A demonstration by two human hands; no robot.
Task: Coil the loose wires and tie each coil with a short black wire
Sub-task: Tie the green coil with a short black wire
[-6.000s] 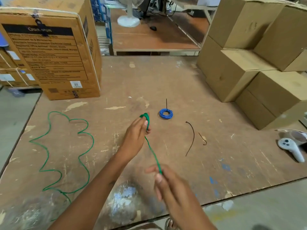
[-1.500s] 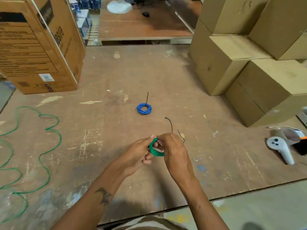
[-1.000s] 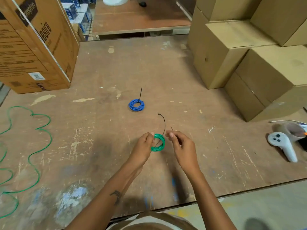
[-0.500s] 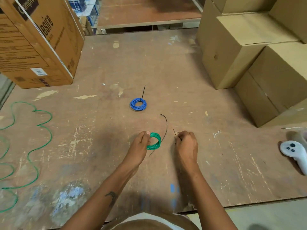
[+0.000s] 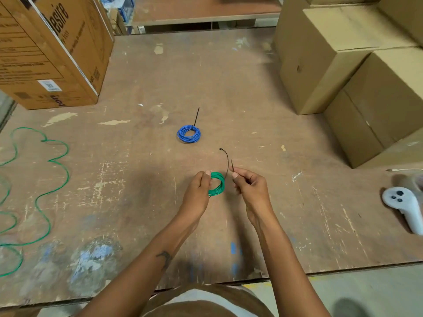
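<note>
My left hand (image 5: 198,193) pinches a small green wire coil (image 5: 217,184) just above the table's middle front. My right hand (image 5: 250,187) sits right of the coil and pinches a short black wire (image 5: 232,165) whose tip sticks up past my fingers. A second, longer curved black wire (image 5: 226,161) lies on the table between my hands, beside the coil. Further back rests a blue coil (image 5: 189,134), tied with a black wire whose tail points away. A long loose green wire (image 5: 49,179) snakes over the table's left side.
The worn wooden table (image 5: 142,191) carries a printed cardboard box (image 5: 50,56) at the back left and stacked plain cartons (image 5: 357,72) at the right. A white controller (image 5: 405,207) lies near the right edge. The front edge runs just below my forearms.
The green wire went from a strand stretched between my hands to a small coil in my left hand. My right hand dropped to the table and lifted a short black wire.
</note>
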